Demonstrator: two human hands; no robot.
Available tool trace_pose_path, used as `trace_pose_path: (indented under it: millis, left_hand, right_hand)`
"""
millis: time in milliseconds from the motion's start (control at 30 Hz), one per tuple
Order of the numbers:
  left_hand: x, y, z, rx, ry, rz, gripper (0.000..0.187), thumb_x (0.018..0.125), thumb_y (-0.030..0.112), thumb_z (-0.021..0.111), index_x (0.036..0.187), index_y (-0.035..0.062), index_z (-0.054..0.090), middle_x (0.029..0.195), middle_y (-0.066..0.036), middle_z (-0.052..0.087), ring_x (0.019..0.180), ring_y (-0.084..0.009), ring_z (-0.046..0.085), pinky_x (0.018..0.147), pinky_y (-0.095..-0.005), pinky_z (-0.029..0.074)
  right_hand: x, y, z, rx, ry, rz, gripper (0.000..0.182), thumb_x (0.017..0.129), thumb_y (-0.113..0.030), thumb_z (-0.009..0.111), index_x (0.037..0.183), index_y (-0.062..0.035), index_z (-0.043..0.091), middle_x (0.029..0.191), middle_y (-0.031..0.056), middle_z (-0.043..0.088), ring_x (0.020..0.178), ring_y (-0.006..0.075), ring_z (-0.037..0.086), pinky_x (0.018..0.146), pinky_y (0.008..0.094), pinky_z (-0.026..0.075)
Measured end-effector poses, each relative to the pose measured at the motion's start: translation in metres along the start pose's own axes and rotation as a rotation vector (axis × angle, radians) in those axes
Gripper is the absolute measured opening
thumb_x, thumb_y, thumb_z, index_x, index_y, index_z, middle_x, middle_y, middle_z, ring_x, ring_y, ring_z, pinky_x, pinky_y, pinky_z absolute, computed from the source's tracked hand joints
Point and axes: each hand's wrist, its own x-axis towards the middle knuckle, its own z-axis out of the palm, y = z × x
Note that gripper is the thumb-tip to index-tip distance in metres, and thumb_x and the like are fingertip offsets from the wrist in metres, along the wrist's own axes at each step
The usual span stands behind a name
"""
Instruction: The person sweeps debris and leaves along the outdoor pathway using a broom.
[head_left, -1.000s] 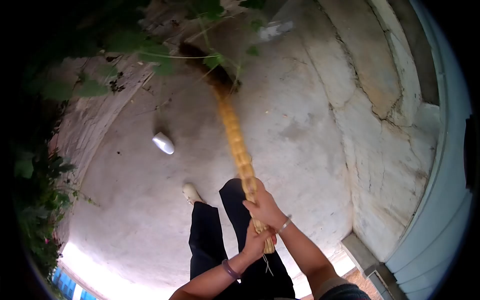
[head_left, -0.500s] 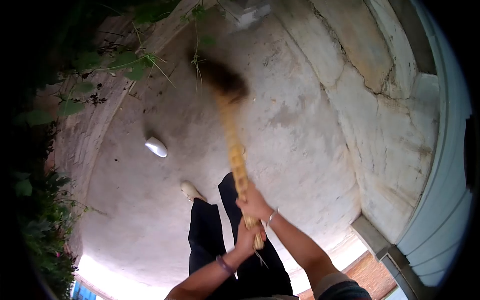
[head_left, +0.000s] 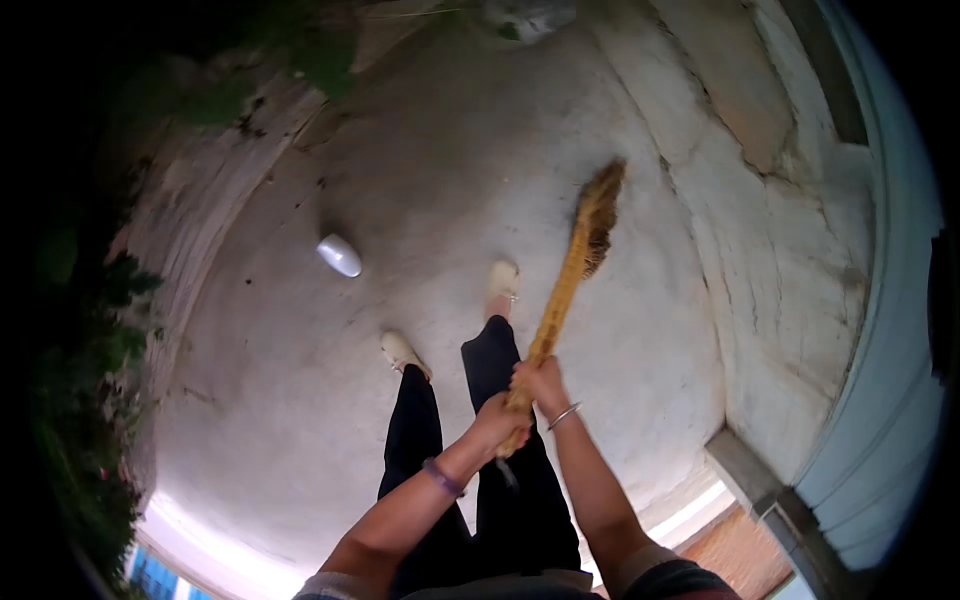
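Observation:
A straw broom (head_left: pixel 562 295) with a yellow handle and a dark brown brush end slants up to the right over the concrete floor. My left hand (head_left: pixel 499 424) is wrapped round the handle near its lower end. Just above it, my right hand (head_left: pixel 541 384) grips the same handle, a silver bangle on that wrist. The brush end is over the floor to the right of my forward foot; whether it touches is hard to tell.
A shiny white oblong object (head_left: pixel 340 256) lies on the floor (head_left: pixel 270 370) at left. Leafy plants (head_left: pixel 110 300) line the left edge. A cracked wall (head_left: pixel 770 260) and a pale blue-grey panel (head_left: pixel 880 400) stand at right. My shoes (head_left: pixel 505 280) are below.
The broom's brush end has swung from the upper middle to the right, with both hands still round the handle. My right shoe now shows ahead of the left one.

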Motion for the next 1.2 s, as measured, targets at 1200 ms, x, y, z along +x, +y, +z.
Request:
trace_pose_path:
  millis: [1200]
  left_hand:
    - [-0.19,-0.143,-0.141,-0.926,0.184,0.596,0.023,0.072,-0.001,0.051,0.093,0.0041,0.044,0.068,-0.008,0.052,0.05,-0.0159,0.053,0.043,-0.0264,0.045]
  right_hand:
    - [-0.193,-0.026,0.294,-0.833,-0.572,-0.544,0.05,0.07,-0.013,0.055,0.113,-0.0018,0.032,0.083,0.0251,0.056,0.078,0.0442,0.055,0.068,0.0466,0.047]
